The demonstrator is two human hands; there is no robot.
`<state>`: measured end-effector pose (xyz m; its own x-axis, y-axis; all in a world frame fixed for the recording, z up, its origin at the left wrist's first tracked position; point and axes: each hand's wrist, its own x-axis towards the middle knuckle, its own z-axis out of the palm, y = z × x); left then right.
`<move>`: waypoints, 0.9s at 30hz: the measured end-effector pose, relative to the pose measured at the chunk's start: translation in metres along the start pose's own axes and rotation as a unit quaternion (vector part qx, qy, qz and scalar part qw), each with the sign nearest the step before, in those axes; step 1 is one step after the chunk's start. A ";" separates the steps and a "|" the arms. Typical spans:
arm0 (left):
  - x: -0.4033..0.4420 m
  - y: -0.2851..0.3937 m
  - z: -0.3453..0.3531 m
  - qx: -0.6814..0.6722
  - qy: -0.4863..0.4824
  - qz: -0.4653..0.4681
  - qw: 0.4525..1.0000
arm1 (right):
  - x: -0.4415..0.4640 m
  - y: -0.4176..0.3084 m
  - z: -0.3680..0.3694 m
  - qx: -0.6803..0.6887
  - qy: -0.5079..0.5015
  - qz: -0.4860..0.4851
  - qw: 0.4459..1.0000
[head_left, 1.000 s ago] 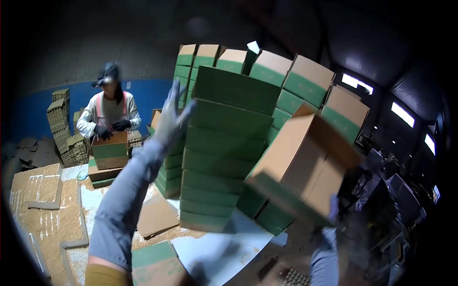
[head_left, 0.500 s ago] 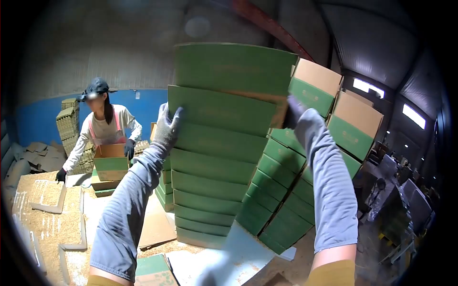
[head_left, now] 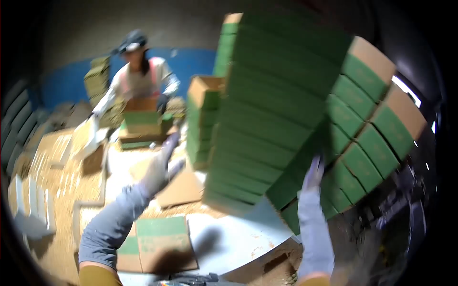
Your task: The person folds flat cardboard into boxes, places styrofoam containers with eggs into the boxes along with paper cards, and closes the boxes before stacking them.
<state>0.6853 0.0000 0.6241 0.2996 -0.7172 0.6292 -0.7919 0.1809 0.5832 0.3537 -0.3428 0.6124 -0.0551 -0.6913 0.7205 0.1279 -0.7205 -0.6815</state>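
My left hand (head_left: 161, 167), in a pale glove under a grey sleeve, is open with thumb and fingers apart. It holds nothing and hovers left of a tall stack of green cartons (head_left: 272, 109). My right hand (head_left: 313, 177), gloved in the same way, points its fingers upward in front of the cartons stacked on the right (head_left: 355, 167). Those fingers look stretched out and nothing shows in them; motion blurs their outline. Below my left hand lies a flat green-and-brown carton piece (head_left: 164, 240), beside a white sheet (head_left: 224, 238).
A co-worker (head_left: 143, 78) stands behind an open carton (head_left: 142, 119), one arm reaching toward the straw-coloured surface with white strips (head_left: 62, 190). Smaller stacked cartons (head_left: 200, 128) stand left of the tall stack. Grey bundles (head_left: 21, 124) line the far left.
Both hands have come away from the tall carton stack and moved lower. The view has turned, so the stack appears farther right and tilted. The co-worker's reaching arm now has a pale-edged piece at its hand.
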 end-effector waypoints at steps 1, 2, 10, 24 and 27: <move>-0.076 -0.034 0.000 0.114 -0.084 -0.064 0.988 | -0.069 0.032 -0.019 -0.114 -0.057 0.054 0.990; -0.150 -0.066 0.002 0.172 -0.158 -0.123 0.964 | -0.144 0.081 -0.039 -0.082 -0.139 0.176 0.971; -0.437 -0.041 0.073 0.300 -0.287 -0.330 0.847 | -0.474 0.013 0.036 -0.312 -0.575 0.295 0.696; -0.281 0.048 -0.144 0.253 -0.280 -0.354 0.856 | -0.313 -0.156 0.153 -0.148 -0.625 -0.274 0.716; -0.275 -0.015 -0.174 -0.057 -0.266 -0.361 0.892 | -0.341 -0.143 0.165 -0.143 -0.610 -0.283 0.726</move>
<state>0.7073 0.3115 0.5319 0.3915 -0.8863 -0.2474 -0.4264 -0.4130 0.8048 0.5175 0.0051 0.4849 0.9220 0.1566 0.3541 0.2054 -0.9731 -0.1044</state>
